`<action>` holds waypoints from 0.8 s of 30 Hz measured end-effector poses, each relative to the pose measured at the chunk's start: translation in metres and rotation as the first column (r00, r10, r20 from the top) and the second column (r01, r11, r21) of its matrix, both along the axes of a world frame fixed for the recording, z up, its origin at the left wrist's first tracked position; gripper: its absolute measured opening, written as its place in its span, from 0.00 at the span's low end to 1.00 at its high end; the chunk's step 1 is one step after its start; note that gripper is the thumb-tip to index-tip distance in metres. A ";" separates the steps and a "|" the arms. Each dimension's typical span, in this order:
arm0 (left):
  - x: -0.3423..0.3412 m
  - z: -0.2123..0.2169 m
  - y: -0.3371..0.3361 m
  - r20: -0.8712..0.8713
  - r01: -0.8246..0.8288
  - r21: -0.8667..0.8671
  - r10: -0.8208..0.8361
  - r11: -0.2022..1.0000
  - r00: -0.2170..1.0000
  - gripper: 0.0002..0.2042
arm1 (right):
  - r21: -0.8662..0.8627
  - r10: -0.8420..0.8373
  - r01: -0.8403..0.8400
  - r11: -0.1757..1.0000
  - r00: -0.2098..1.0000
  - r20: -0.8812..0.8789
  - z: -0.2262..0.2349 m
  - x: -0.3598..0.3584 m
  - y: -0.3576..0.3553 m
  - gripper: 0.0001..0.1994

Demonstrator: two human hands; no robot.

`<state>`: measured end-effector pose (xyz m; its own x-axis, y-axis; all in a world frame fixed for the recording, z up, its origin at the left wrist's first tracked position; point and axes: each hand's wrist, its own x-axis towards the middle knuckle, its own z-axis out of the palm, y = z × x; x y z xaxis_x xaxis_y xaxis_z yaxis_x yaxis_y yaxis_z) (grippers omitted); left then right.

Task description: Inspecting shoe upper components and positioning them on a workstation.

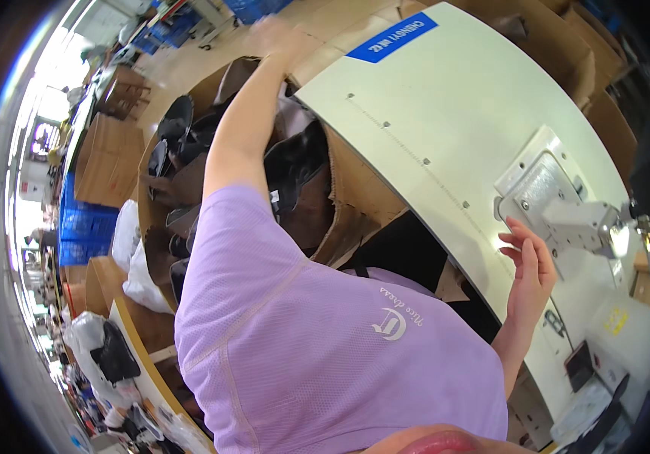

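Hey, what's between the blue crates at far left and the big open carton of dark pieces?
In the head view, white plastic bagging sits between the blue crates and the open carton.

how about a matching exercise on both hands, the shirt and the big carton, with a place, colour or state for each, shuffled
1. left hand
2. right hand
3. shirt
4. big carton

A. over the white tabletop
B. holding dark pieces
C. blurred, near the picture's upper edge
D. pale purple

Pairs: 1-C, 2-A, 3-D, 4-B
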<state>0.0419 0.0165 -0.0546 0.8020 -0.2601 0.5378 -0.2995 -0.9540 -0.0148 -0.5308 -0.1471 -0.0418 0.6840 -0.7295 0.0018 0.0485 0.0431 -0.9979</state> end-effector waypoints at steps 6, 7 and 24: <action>0.026 -0.105 0.267 -0.744 -0.309 0.137 0.303 0.941 0.595 0.41 | 0.066 0.085 -0.086 0.994 0.996 0.020 -0.012 0.030 0.000 0.12; 0.015 -0.133 0.236 -0.900 -0.236 0.116 0.202 0.965 0.386 0.43 | 0.060 0.061 -0.060 0.996 0.998 -0.005 -0.015 0.035 0.004 0.12; -0.063 -0.137 0.201 -0.674 -0.359 -0.716 -0.460 0.598 0.578 0.13 | 0.045 0.259 -0.257 0.965 0.963 -0.076 -0.008 0.058 0.036 0.11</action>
<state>-0.0208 0.2180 -0.1913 0.9512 -0.1717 -0.2565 0.1581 -0.4427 0.8826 -0.4729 -0.1108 -0.0497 0.8459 -0.5269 -0.0834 -0.0494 0.0784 -0.9957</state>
